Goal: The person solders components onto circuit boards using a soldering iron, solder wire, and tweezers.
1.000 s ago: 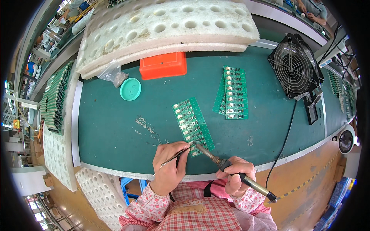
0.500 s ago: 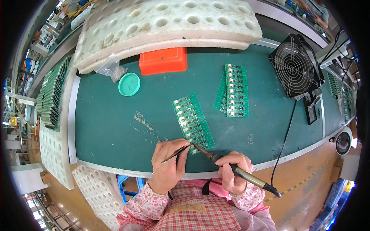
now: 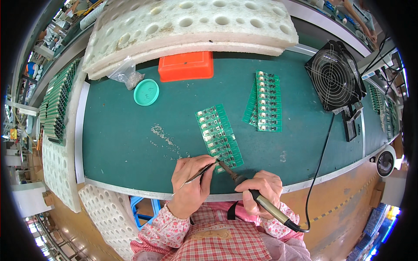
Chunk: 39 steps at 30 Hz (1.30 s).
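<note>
A green circuit board panel [image 3: 219, 135] lies slightly tilted on the table in front of me, lined with a row of white and black components. My left hand [image 3: 190, 182] pinches a pair of tweezers [image 3: 197, 175], whose tips reach the lower end of the panel. From the other side, my right hand [image 3: 262, 191] grips a soldering iron [image 3: 271, 208] by its handle. The iron's tip points at the same lower part of the panel, close to the tweezer tips. Whether either tip touches a component is too small to tell.
Small pale parts [image 3: 163, 135] lie scattered left of the panel. Behind them are a green lid [image 3: 146, 92], a plastic bag [image 3: 129, 78] and an orange box [image 3: 186, 67]. More boards [image 3: 269, 102] lie to the right, beside a black fan [image 3: 333, 76]. White foam [image 3: 191, 37] spans the back.
The right hand and the iron's handle have shifted slightly left, and the cord has swung into a curve near the handle. My left hand has barely moved.
</note>
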Motion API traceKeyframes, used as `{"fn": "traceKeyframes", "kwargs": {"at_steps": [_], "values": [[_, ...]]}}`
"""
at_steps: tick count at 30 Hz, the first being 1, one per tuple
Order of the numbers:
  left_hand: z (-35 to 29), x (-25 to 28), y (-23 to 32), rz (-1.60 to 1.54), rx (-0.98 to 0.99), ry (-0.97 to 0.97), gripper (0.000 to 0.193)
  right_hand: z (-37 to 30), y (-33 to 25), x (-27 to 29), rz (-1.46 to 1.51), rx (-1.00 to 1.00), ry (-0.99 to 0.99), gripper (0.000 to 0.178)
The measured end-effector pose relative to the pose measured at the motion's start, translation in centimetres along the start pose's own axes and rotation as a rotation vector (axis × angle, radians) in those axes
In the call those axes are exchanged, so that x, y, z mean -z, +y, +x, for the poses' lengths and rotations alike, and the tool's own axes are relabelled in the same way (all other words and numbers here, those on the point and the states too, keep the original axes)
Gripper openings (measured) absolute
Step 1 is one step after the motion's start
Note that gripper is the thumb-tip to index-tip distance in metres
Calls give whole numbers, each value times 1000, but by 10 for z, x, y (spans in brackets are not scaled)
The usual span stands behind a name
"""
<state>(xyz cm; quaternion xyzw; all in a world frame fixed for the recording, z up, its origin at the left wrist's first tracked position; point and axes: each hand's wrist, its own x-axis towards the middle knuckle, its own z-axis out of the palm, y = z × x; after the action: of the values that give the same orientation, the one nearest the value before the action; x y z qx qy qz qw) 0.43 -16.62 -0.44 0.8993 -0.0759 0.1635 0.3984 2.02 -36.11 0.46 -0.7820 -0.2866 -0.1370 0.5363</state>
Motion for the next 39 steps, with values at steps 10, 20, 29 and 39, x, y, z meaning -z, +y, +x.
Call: {"fn": "traceKeyframes", "kwargs": {"at_steps": [10, 20, 29, 39], "values": [[0, 0, 0, 11, -16, -2, 24, -11, 6, 4, 12, 7, 124, 9], [0, -3, 1, 24, -22, 25, 23, -15, 4, 2, -1, -33, 190, 7], [-5, 8, -1, -9, -69, 33, 19, -9, -5, 6, -108, -5, 160, 19], [-22, 50, -12, 103, -460, -237, 35, 1, -33, -9, -492, 187, -273, 42]]}}
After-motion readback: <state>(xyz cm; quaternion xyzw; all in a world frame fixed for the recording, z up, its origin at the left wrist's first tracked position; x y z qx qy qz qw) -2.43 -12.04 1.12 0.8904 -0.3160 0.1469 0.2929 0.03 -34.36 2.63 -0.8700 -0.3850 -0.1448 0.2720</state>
